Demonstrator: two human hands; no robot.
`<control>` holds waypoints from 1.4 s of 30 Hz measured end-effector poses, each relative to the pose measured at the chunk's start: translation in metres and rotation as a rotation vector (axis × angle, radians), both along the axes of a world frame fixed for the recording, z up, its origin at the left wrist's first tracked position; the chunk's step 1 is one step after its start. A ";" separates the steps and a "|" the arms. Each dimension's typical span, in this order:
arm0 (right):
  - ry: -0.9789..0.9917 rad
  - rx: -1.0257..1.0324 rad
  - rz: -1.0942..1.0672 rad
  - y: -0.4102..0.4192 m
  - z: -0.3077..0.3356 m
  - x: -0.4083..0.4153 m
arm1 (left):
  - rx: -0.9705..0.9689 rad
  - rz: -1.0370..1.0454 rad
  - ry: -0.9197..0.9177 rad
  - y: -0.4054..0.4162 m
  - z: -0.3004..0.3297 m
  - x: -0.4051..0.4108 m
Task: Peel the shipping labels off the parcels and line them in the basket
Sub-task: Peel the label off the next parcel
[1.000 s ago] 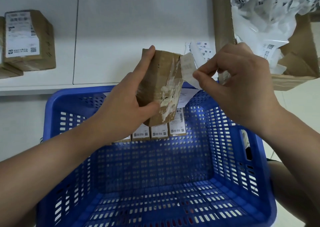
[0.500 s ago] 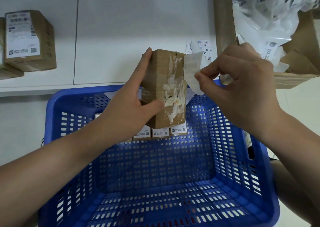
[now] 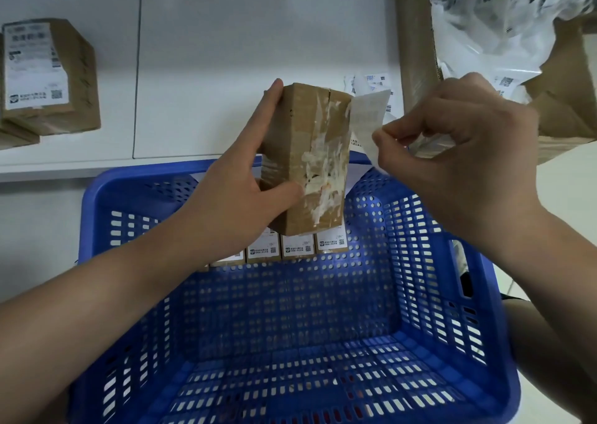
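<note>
Label (image 3: 366,123) peeled further, basket parcels (image 3: 297,246) half-hidden

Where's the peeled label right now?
In the head view, right of centre: the label is pinched in the right hand, beside the box held by the left hand, above the basket's far rim.

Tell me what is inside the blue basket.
Inside the blue basket, a row of small labelled parcels stands against the far wall, only their lower ends showing. The held parcel and left hand cover their tops; how far left the row runs is hidden.
</note>
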State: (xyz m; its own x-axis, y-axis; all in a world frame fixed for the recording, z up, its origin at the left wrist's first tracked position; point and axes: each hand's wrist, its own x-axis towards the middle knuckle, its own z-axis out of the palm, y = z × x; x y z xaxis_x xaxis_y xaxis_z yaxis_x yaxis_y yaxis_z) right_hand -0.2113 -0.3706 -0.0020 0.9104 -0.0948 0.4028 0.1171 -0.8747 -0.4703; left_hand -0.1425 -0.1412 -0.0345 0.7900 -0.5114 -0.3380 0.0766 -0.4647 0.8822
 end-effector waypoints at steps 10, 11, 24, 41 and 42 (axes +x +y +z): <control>-0.029 -0.022 -0.008 -0.014 0.004 -0.007 | -0.027 0.130 0.023 0.011 -0.005 0.020; -0.033 -0.027 -0.013 -0.016 0.001 -0.006 | -0.036 0.131 0.028 0.010 -0.005 0.020; -0.283 -0.340 -0.228 -0.074 -0.029 -0.005 | -0.067 0.033 0.006 0.001 0.008 0.008; 0.299 -0.664 -0.398 -0.145 -0.071 0.071 | -0.080 0.049 0.017 0.002 0.010 0.012; 0.348 -0.651 -0.411 -0.144 -0.071 0.073 | -0.077 0.047 0.009 0.003 0.010 0.013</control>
